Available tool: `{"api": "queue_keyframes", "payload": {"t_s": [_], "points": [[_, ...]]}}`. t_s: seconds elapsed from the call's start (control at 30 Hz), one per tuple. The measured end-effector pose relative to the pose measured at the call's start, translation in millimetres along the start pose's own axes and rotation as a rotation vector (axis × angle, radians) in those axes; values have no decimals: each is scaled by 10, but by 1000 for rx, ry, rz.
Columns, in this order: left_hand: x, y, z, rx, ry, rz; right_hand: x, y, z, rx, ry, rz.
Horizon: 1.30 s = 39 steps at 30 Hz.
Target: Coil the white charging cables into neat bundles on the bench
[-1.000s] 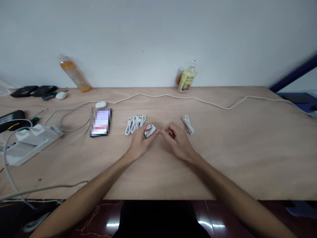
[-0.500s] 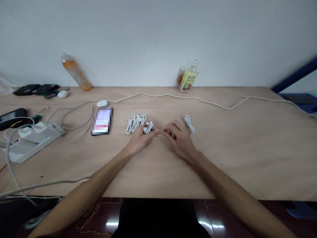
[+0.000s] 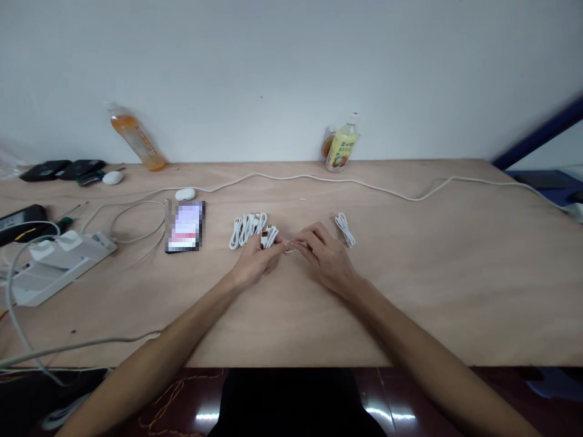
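The left hand (image 3: pixel 255 261) grips a coiled white cable (image 3: pixel 270 237) at its one o'clock; the right hand (image 3: pixel 325 258) pinches closed on a thin strand (image 3: pixel 290 250). Further toward one o'clock, the bottle label's (image 3: pixel 342 147) characters are illegible.

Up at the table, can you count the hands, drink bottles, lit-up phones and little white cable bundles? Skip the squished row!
Hands: 2 (left hand, right hand)
Drink bottles: 2 (orange bottle, yellow bottle)
Lit-up phones: 1 (phone)
Cable bundles: 2 (held bundle, lone bundle)
Total: 7
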State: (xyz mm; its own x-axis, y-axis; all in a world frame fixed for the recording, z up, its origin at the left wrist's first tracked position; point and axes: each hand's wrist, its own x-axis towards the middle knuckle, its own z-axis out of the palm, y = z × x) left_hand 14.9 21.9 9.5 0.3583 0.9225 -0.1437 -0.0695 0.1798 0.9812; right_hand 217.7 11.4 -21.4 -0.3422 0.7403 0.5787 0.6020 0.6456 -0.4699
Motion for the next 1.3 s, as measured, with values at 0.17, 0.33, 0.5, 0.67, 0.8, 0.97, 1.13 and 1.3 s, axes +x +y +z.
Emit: {"api": "queue_keyframes", "payload": {"t_s": [0.17, 0.33, 0.5, 0.67, 0.8, 0.97, 1.13, 1.3], "points": [[-16, 24, 1, -22, -28, -16, 8, 2, -11, -39, 37, -57], [-8, 19, -3, -52, -25, -29, -2, 17, 20, -175, 151, -181], [0, 8, -11, -53, -32, -50, -18, 44, 36, -214, 128, -178], [-9, 17, -4, -66, -29, -46, 10, 30, 24, -239, 133, -148], [-10, 19, 3, -58, -22, -27, 22, -17, 28, -201, 160, -106], [1, 0, 1, -30, -15, 23, 16, -77, 58, -73, 146, 16], [7, -2, -8, 14, 10, 48, 11, -97, 66, 54, 144, 69], [4, 12, -22, 21, 2, 31, 5, -66, 26, 113, 81, 100]]}}
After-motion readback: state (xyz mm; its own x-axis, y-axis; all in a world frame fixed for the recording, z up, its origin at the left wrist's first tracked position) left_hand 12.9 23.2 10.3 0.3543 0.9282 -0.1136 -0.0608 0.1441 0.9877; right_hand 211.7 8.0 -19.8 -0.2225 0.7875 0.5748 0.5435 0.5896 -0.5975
